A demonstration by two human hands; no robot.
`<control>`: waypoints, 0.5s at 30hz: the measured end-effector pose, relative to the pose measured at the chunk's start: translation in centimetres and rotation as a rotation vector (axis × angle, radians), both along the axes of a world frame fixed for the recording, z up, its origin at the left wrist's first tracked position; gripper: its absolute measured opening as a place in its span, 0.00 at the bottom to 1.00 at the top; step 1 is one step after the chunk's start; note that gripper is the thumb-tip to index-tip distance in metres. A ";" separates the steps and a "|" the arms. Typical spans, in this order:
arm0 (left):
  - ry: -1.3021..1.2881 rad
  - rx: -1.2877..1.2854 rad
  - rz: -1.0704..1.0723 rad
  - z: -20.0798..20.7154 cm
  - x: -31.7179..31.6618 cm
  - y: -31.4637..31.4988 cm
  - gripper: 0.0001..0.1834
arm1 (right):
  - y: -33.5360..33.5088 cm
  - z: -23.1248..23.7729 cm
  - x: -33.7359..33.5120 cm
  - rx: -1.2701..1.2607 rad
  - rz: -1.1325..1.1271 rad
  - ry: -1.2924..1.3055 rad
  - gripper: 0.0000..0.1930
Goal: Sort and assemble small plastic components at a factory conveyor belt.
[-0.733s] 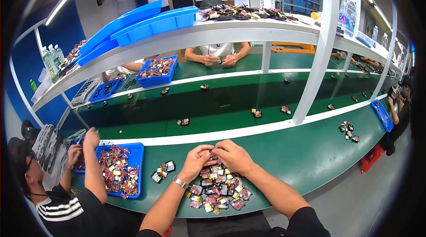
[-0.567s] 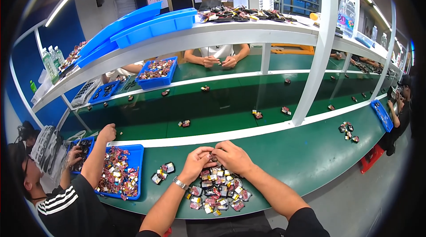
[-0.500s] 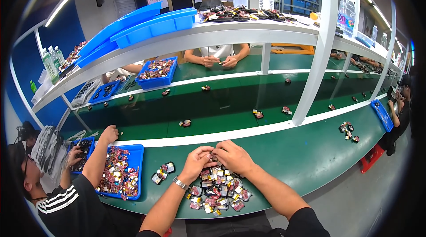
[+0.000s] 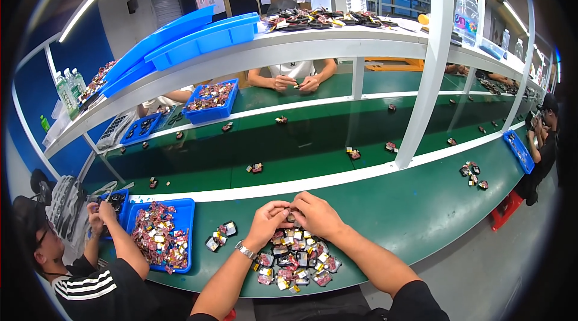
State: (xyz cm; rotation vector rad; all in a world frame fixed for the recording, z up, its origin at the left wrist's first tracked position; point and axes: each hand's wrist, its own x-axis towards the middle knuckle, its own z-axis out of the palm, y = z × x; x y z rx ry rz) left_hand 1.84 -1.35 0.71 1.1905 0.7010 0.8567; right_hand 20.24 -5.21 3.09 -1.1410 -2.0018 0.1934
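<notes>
Just beyond a heap of small electronic modules (image 4: 296, 261), my left hand (image 4: 268, 222) and my right hand (image 4: 317, 216) meet with bent fingers. Pinched between both sets of fingertips is one small electronic module (image 4: 291, 217), mostly covered by the fingers. The modules in the heap have black housings, reddish parts and white and yellow pieces; they lie loosely over each other on the green work surface (image 4: 385, 225). To the left of my left wrist sits a smaller cluster of similar modules (image 4: 220, 236).
A blue bin (image 4: 191, 234) full of reddish modules stands at left, beside a co-worker (image 4: 120, 261). Ahead, a green conveyor (image 4: 301, 158) carries scattered modules behind a white rail (image 4: 241, 193). A white post (image 4: 424, 74) supports the overhead shelf (image 4: 337, 38). More modules (image 4: 471, 173) lie at right.
My hands stay nearly in place, fingers still together. The co-worker at left has drawn an arm back from the conveyor, where another module now lies. Modules on the conveyor have shifted slightly right.
</notes>
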 end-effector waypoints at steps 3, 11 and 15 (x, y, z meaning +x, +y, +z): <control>0.001 0.020 0.023 -0.2 0.0 0.1 0.12 | 0.1 -0.3 -0.1 -0.058 0.017 0.127 0.08; 0.081 0.135 0.100 -0.5 0.2 0.0 0.12 | 0.2 -1.1 -1.0 -0.291 -0.022 0.421 0.09; 0.064 0.198 0.090 -0.5 0.3 -0.2 0.12 | -0.1 -1.2 -1.5 -0.248 -0.078 0.464 0.10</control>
